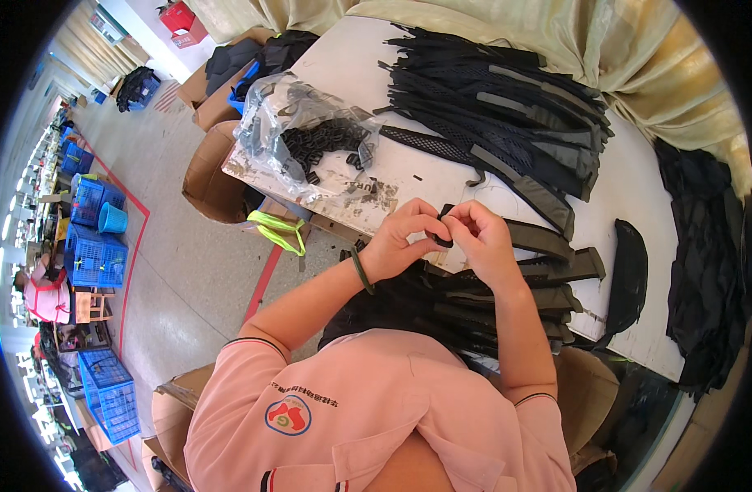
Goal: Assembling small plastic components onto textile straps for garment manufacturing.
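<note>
Both of my hands meet over the near edge of the white table, in front of my chest. My left hand (405, 236) pinches a small black buckle-like piece (439, 241) between thumb and fingers. From the other side my right hand (482, 238) closes on the same piece, its thumb and forefinger touching it. My fingers cover most of its shape. Just beyond lies a clear plastic bag (265, 111) spilling many small black plastic buckles (322, 141). Black mesh straps with grey-green ends (515, 193) lie beyond my right hand, and more straps (507, 299) hang beneath my forearms.
The white table (343, 49) has a worn near-left corner. A curved black fabric piece (628, 275) and a black fabric heap (704, 262) are at right. Cardboard boxes (212, 176) stand left of the table, with a neon-yellow strap (277, 230). Blue crates (97, 254) line the aisle.
</note>
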Demonstrator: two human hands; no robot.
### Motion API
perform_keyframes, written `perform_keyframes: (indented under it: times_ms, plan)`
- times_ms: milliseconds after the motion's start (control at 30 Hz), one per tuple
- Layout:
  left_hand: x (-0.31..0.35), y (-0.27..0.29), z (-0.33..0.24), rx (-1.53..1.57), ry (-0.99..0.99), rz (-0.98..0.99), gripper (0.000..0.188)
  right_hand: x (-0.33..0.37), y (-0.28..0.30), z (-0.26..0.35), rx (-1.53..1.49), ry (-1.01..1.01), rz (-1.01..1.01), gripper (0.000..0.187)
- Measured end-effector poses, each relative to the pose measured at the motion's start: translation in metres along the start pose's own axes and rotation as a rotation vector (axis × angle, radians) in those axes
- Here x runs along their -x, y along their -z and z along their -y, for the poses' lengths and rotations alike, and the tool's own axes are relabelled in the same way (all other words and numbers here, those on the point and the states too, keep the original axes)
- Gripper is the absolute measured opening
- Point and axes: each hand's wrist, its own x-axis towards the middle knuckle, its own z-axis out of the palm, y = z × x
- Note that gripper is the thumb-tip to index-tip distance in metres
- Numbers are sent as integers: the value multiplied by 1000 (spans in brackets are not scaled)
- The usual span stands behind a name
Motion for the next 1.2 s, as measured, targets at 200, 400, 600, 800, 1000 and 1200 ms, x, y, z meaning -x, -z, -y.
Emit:
perform_keyframes:
  times_ms: [200,400,600,800,1000,1200]
  plan:
    - [2,-9,-12,893,292,-81,17,1,21,24,-167,-93,41,15]
    - [4,-15,-11,593,188,6,17,0,24,23,-62,-199,294,17]
    - [6,-20,-13,491,190,37,18,4,21,17,80,-139,211,14]
    - [9,-21,-17,710,274,82,22,3,20,21,-57,-62,52,14]
    - [12,-14,-18,1220,359,-134,11,-9,43,11,-85,78,-7,16]
    - [70,15,-3,1495,700,-379,6,35,99,-56,810,-120,395,21]
